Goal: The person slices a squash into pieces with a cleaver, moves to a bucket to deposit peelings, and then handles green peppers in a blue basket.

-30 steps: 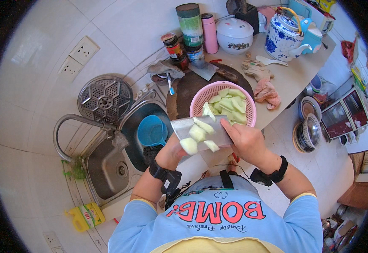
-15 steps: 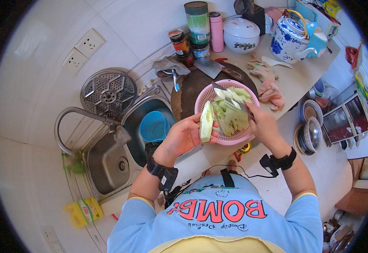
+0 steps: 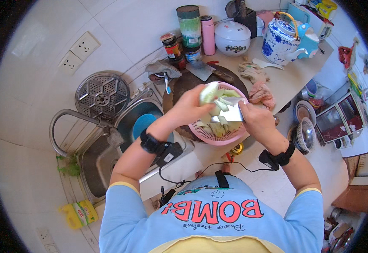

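Over the pink basket [image 3: 217,137], the left hand [image 3: 191,104] cups pale green slices [image 3: 211,93] at its eleven o'clock. The right hand [image 3: 255,120] clamps a cleaver [image 3: 230,114]. Slices look light, wet, brittle; scoop from beneath.

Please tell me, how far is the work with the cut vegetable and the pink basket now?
Done: many pale green pieces already lie in the pink basket. In hand: the right hand holds a wide flat blade over the basket, and the left hand pushes pieces off it. Left: a few pieces are on the blade and under the left palm. The dark round board behind looks bare of vegetable.
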`<state>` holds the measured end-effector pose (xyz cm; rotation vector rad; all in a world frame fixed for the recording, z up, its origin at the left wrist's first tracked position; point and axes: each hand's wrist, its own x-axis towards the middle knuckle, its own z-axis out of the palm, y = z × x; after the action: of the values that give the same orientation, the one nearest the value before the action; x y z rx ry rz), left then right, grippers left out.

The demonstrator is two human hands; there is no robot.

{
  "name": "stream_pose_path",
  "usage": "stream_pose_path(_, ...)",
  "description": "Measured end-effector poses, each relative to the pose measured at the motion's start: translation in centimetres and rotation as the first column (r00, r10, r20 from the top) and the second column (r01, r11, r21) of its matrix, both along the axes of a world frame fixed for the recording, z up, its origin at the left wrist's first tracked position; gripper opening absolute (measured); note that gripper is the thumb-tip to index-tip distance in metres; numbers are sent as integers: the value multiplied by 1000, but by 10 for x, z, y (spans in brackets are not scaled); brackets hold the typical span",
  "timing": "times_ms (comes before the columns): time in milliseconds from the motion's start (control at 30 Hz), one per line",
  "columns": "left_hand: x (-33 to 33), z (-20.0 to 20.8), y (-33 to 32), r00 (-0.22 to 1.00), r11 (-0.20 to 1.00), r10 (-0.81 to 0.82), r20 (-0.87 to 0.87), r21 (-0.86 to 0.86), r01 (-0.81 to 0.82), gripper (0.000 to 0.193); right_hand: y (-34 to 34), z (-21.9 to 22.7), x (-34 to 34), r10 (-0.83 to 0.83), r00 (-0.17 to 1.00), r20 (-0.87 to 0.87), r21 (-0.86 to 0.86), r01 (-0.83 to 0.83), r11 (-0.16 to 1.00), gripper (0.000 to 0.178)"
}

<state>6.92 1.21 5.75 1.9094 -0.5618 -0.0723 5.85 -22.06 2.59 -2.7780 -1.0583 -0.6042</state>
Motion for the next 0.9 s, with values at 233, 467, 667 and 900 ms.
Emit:
stream_pose_path(233,15,-5,-39,950,924,-292,114,289,250,39,-2,9,9,17,999,-40,95,-13,995,16)
stream_pose_path(467,24,2,-32,914,922,-308,264,320,218,39,-16,32,22,-34,987,-156,64,45,997,10)
stream_pose_path(667,14,-7,-2,988,987,-156,1,34,156,31,-41,44,31,-215,949,-229,-51,209,977,38)
stream_pose_path(900,14,-43,5,1000,930,-15,14,367,9,35,-61,44,32,-241,921,-307,96,282,955,40)
